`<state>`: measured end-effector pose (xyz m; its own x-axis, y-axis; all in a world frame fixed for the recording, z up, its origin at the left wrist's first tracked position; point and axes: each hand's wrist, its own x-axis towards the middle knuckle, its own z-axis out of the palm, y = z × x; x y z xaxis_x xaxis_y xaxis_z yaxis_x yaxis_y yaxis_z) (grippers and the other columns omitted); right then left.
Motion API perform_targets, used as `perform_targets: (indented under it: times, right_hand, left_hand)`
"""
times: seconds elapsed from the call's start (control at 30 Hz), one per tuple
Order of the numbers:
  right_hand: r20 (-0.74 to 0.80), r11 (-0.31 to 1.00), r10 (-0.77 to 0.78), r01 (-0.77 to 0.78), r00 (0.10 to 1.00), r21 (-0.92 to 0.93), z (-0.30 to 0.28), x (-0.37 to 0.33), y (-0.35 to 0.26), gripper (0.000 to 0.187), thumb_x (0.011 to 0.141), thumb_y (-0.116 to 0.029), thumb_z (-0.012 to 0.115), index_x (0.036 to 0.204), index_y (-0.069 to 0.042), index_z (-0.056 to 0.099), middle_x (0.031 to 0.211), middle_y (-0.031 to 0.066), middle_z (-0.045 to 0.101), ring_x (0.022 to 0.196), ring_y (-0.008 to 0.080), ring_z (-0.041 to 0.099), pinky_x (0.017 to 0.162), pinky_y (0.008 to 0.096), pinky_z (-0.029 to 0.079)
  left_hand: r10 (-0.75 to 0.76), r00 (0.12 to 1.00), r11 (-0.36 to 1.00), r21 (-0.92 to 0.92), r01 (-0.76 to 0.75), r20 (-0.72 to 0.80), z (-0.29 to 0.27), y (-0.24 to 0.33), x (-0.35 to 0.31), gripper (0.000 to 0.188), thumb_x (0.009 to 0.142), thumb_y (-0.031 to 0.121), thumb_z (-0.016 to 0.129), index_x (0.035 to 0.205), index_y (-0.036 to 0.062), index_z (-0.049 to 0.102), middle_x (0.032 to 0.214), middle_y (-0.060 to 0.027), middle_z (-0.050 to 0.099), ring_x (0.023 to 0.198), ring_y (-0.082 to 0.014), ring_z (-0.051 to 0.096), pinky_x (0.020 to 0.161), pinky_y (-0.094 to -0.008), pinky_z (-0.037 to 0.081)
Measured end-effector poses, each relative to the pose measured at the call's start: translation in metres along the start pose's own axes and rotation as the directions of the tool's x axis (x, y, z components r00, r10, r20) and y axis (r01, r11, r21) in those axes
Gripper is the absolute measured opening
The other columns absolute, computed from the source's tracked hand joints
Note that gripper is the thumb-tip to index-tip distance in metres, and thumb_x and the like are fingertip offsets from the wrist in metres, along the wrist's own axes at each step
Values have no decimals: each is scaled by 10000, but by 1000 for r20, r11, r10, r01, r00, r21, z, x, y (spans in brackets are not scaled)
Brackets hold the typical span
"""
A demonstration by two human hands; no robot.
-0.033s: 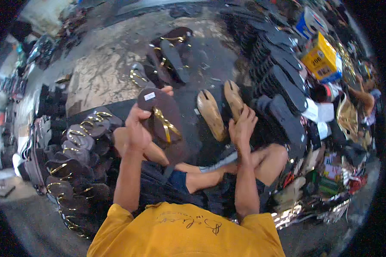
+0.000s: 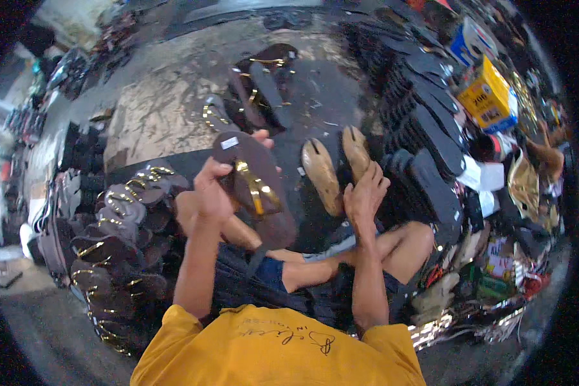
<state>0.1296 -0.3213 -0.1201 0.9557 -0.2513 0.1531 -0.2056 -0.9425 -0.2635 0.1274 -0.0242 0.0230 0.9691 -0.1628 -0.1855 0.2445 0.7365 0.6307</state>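
Note:
My left hand [image 2: 213, 192] grips a dark brown flip-flop [image 2: 241, 174] by its edge, fingers behind the sole and thumb at the side. The sandal is held up with its top facing me; it has shiny gold straps and a small white sticker at one end. My right hand [image 2: 365, 193] is closed around the near end of a tan wooden shoe last [image 2: 354, 149]. Left of it lies a second wooden last [image 2: 320, 174], slit at its far end and untouched.
Finished gold-strapped sandals [image 2: 119, 206] line my left side, with several more sandals [image 2: 264, 83] ahead. Stacked dark soles [image 2: 431, 141] rise at the right, beside a yellow box [image 2: 486, 96] and white papers [image 2: 482, 177]. A light, stained board [image 2: 167, 116] lies on the floor ahead.
The whole view has shifted slightly, moving the scene a little to the right. The flip-flop's near end has swung slightly rightward; both hands keep their hold.

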Motion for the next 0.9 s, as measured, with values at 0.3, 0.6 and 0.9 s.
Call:
perform_targets:
  times: [0.3, 0.6, 0.9]
  right_hand:
    - [159, 865, -179, 79, 971, 495, 33, 18, 17, 838, 853, -55, 762, 1610, -84, 404, 1478, 245, 580, 1372, 407, 555, 1189, 507, 420]
    - [673, -193, -209, -704, 710, 683, -141, -82, -9, 644, 917, -252, 775, 1447, 63, 591, 1267, 179, 728, 1076, 294, 753, 868, 409, 653]
    - [202, 383, -415, -31, 887, 923, -149, -98, -61, 641, 908, -49, 752, 1504, 68, 547, 1425, 210, 655, 1322, 280, 637, 1142, 394, 487]
  left_hand:
    - [178, 981, 927, -323, -193, -76, -15, -27, 5, 478, 1060, 261, 691, 1499, 244, 505, 1473, -145, 611, 1434, -396, 551, 1107, -762, 498]
    - [677, 700, 736, 207, -644, -230, -41, 11, -11, 628, 959, 97, 824, 1476, 203, 483, 1472, -150, 602, 1376, -371, 600, 1083, -655, 565]
    - [306, 946, 951, 73, -300, -104, -7, -6, -20, 511, 1026, 273, 755, 1446, 184, 478, 1438, -162, 595, 1387, -389, 582, 1093, -673, 546]
